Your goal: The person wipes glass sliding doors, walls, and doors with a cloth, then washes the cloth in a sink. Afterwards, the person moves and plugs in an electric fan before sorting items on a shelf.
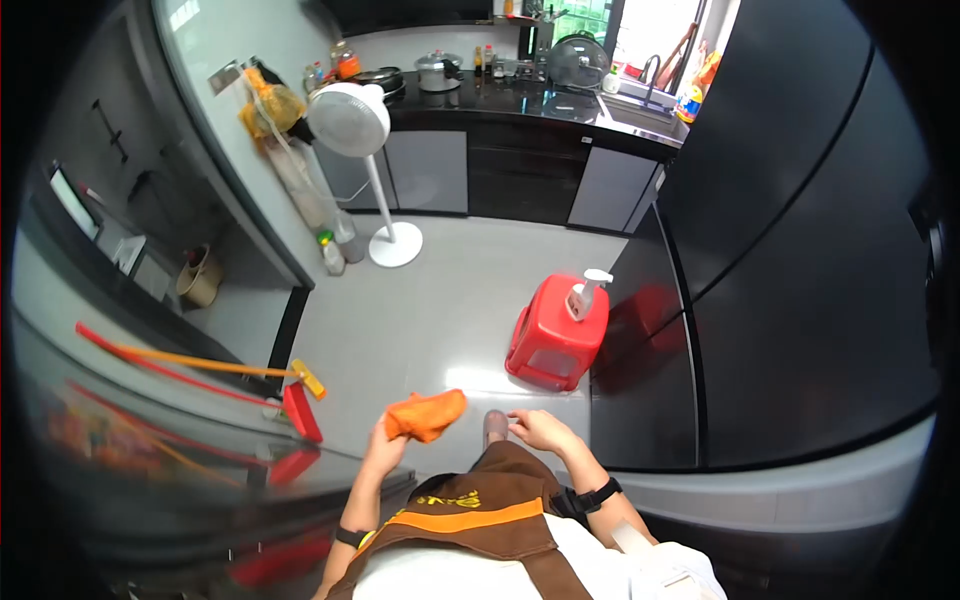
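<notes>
My left hand is closed around one end of an orange cloth, whose rest hangs bunched out to the right. Nothing shows in my right hand, held over the floor with its fingers loosely bent and partly apart. Just left of its fingertips a shoe shows below my brown apron. Ahead of my right hand, apart from it, stands a red plastic stool. A white pump bottle stands upright on the stool's top.
Dark cabinets line the right side. A white standing fan is near the kitchen counter, which holds a pot and a sink. At left are a yellow-headed brush, a red dustpan and a doorway.
</notes>
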Available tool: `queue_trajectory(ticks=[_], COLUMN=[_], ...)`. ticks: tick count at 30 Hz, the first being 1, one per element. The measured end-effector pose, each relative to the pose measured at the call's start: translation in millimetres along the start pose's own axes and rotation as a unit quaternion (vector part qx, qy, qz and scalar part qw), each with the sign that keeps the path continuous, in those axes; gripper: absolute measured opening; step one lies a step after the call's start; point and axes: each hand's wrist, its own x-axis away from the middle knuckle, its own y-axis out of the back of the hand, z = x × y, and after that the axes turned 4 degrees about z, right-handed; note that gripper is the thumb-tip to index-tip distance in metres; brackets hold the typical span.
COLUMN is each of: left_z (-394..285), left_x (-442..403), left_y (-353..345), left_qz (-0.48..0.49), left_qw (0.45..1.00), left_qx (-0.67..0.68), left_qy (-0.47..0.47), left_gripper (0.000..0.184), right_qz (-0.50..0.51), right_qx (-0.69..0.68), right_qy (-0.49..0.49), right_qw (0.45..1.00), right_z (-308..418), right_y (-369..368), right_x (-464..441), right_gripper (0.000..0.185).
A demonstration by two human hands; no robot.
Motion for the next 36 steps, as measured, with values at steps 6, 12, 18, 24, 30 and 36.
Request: queue_trajectory(ticks=[6,12,18,24,30,36], left_z=[-23.4,-54.2,-79.2,-145.5,-186.7,-262.1], left_x=[-129.3,-262.0,-441.7,-621.0,-745.0,-835.0], left_y=[49.5,85.1,95.9,70.4,-52.6,-163.1], left_qz=[-0.173,-0.204,0.079,0.131,0.304,0.419], left_qw=[0.98,0.975,0.983,0.965,0.949,0.907], left_qx=[0.059,-0.024,0.033,-0.226,0.089,-0.018], left_qy=[0.084,0.083,-0.163,0.026,0.009,0.022], left_gripper=[0.038,0.043,0.03,0.039,0.027,0.031], right_qz=[0.019,0.003,-0.056,-0.041,-0.107,-0.109], right_qx=[0.105,0.148,-0.012,-0.023,-0.316,-0.498], right_qy=[-0.065,-0.015,0.032,-0.058,-0.066,0.057], right_qw=[0.992,0.989,0.998,0.997,0.94,0.859], right_z=[-38.0,-14.5,-16.3,-66.1,-122.1,-109.1], right_y=[132.9,227.9,272.6,318.1,380.7,498.5], right_x=[-133.3,-287.3,-409.0,-467.0,-510.4,-538.6], right_gripper=[0.039,0.04,0.036,0.035,0.042,0.038])
